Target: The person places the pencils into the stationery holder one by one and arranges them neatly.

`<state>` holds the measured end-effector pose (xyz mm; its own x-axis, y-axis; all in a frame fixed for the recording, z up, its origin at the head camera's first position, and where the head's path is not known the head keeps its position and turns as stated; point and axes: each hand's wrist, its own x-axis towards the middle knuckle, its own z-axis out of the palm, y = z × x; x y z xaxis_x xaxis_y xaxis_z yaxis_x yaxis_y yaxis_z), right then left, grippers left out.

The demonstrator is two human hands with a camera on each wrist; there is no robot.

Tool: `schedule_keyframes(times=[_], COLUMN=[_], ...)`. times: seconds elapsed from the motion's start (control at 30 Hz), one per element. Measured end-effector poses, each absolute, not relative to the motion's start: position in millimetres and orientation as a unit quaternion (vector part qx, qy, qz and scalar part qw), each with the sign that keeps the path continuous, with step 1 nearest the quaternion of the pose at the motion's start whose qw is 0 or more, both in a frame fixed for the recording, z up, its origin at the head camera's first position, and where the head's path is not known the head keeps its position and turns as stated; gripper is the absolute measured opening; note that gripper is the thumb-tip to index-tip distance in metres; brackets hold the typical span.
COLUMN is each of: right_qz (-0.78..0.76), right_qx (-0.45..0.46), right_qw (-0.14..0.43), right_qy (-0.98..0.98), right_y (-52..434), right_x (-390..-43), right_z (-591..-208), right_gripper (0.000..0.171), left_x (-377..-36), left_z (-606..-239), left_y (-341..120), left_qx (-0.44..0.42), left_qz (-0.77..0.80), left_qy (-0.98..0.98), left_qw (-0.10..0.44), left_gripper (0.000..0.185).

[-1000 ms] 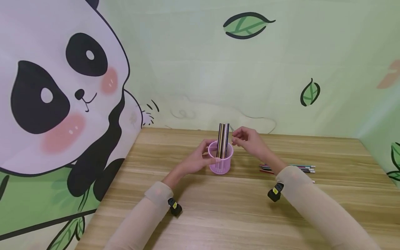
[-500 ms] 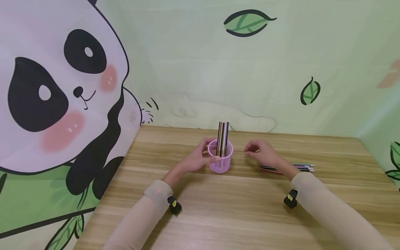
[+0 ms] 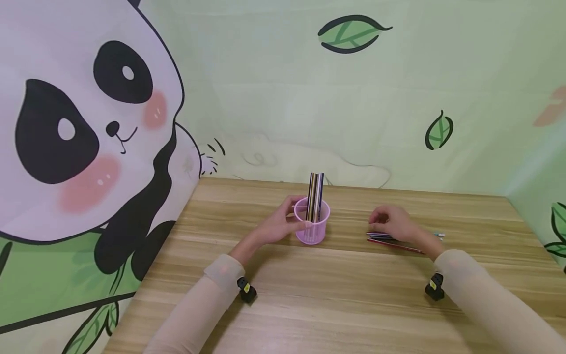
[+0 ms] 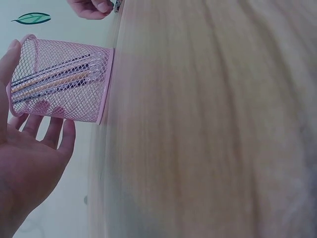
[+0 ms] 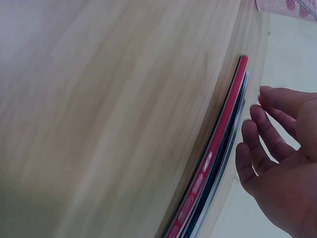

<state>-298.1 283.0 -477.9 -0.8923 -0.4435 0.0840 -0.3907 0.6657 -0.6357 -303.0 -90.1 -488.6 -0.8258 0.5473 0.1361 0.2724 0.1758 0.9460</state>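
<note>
Gripped pink cup (image 3: 318,235) w/ L hand (image 3: 282,224) curled round it from approx 9 o'clock. Kept R hand (image 3: 393,222) loosely bent, grip slack, nil held, by loose pencils (image 3: 395,246) at cup's 3 o'clock; had shifted it there from beside cup in last sec.

Cup (image 3: 322,232) on counter (image 3: 318,290), pencils (image 3: 315,196) in it. Left hand (image 3: 279,225) on cup's left side. Loose pencils (image 3: 379,236) on counter, right of cup. Right hand (image 3: 394,222) above loose pencils. Wall (image 3: 283,108) behind counter.
</note>
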Motion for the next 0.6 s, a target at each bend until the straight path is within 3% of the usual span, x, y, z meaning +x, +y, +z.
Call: schedule_keyframes(times=[0.33,0.6], right_qz=[-0.304,-0.282], right_qx=[-0.232,-0.243], right_qw=[0.08,0.08], right_qy=[0.921,0.925], right_y=[294.5,287.4], right_x=[-298.2,-302.6], right_z=[-477.1,-474.0], right_gripper=[0.004,0.006], left_x=[-302.0,-302.6], left_z=[-486.0,-486.6], left_y=[-91.9,-92.7], left_qx=[0.265,0.272], left_qz=[0.574,0.577], left_qy=[0.765,0.759], left_qw=[0.123,0.126], left_gripper=[0.077,0.076])
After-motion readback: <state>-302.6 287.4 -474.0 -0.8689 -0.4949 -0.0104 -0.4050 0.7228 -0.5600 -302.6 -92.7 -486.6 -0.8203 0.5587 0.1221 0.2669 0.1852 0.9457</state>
